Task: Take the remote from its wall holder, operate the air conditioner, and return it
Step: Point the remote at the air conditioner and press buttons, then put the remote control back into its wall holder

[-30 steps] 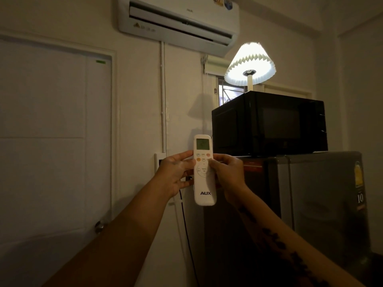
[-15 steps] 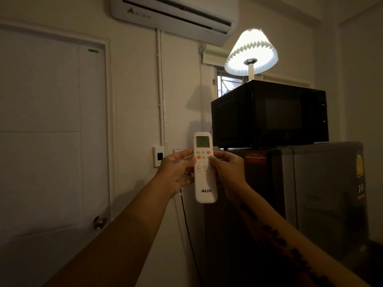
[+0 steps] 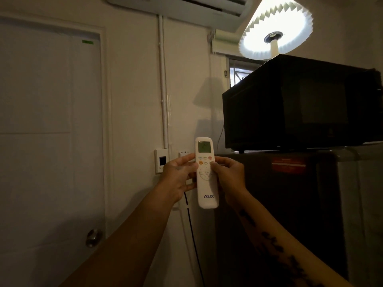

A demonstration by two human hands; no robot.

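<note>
A white AUX remote [image 3: 206, 183] with a lit green screen stands upright in front of the wall, held between both hands. My left hand [image 3: 178, 177] grips its left edge, thumb beside the top row of buttons. My right hand [image 3: 229, 179] holds the right edge, with its thumb on the buttons just under the screen. The white air conditioner [image 3: 186, 6] hangs high on the wall, only its lower edge showing at the top of the frame. The wall holder is hidden behind the hands and remote.
A black microwave [image 3: 300, 108] sits on a grey fridge [image 3: 342, 204] at the right, with a lit pleated lamp [image 3: 275, 27] on top. A white door [image 3: 49, 141] with a round knob [image 3: 93, 238] is at the left. A wall switch [image 3: 161, 161] and a black cable [image 3: 191, 230] are beside the hands.
The camera has tilted down and closer, so the air conditioner has slid toward the top edge. Both hands still hold the remote in the same grip.
</note>
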